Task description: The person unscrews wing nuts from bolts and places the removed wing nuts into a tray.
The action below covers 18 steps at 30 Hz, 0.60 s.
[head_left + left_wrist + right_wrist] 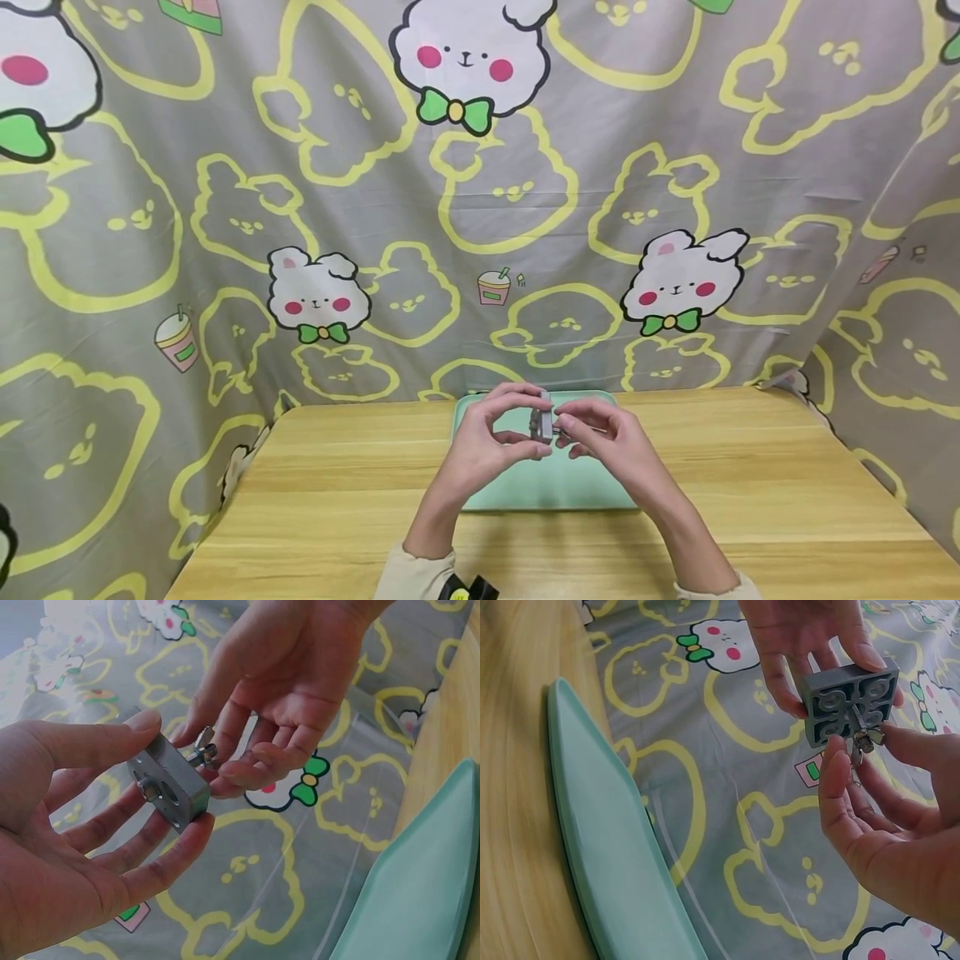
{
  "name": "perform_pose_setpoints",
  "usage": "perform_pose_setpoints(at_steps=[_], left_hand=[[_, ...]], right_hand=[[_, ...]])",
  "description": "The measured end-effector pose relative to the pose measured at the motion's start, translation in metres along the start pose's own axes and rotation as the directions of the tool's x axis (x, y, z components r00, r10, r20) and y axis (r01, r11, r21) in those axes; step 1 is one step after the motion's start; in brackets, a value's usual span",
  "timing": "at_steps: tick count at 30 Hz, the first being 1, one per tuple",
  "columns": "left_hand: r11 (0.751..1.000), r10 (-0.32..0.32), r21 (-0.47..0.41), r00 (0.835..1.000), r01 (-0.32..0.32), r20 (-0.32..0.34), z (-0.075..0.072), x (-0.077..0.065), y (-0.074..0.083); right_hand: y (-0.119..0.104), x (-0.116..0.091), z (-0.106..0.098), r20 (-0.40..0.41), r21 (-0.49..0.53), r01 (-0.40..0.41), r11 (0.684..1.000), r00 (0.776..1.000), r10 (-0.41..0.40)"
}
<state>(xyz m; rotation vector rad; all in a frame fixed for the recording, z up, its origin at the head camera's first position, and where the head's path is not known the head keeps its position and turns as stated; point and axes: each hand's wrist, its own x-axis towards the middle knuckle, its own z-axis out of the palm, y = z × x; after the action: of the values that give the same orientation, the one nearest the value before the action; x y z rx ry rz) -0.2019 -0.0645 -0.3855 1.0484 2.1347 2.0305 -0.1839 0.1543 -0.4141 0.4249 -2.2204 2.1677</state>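
Observation:
My left hand (476,437) holds a small grey square block (169,769) by its edges, thumb on one side and fingers on the other, above the tray. In the left wrist view a bolt head (150,789) sits on the block's face beside round holes. The threaded bolt shaft (857,716) sticks out of the recessed opposite face. Near the shaft's end is a metal wing nut (870,737). Thumb and fingertips of my right hand (615,442) pinch the wing nut, partly hiding it.
Beneath both hands a light green tray (555,496) lies on the wood-grain table (337,500). A grey curtain (405,208) with cartoon animals hangs behind the table and at its sides. A black strap (468,588) is on the left sleeve.

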Motion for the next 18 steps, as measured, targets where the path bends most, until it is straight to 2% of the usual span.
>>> perform_pose_setpoints(at_steps=[9,18], left_hand=[[1.000,0.008,0.000,1.000,-0.008,0.011,0.0011,0.0003,-0.0013],[1.000,0.003,0.007,1.000,-0.003,0.009,0.0010,0.0002,-0.0029]], right_hand=[[0.0018,0.0007,-0.0004,0.041,-0.002,-0.006,1.000,0.999,0.006],[0.0003,0.0011,0.0007,0.039,-0.004,-0.001,1.000,0.999,0.001]])
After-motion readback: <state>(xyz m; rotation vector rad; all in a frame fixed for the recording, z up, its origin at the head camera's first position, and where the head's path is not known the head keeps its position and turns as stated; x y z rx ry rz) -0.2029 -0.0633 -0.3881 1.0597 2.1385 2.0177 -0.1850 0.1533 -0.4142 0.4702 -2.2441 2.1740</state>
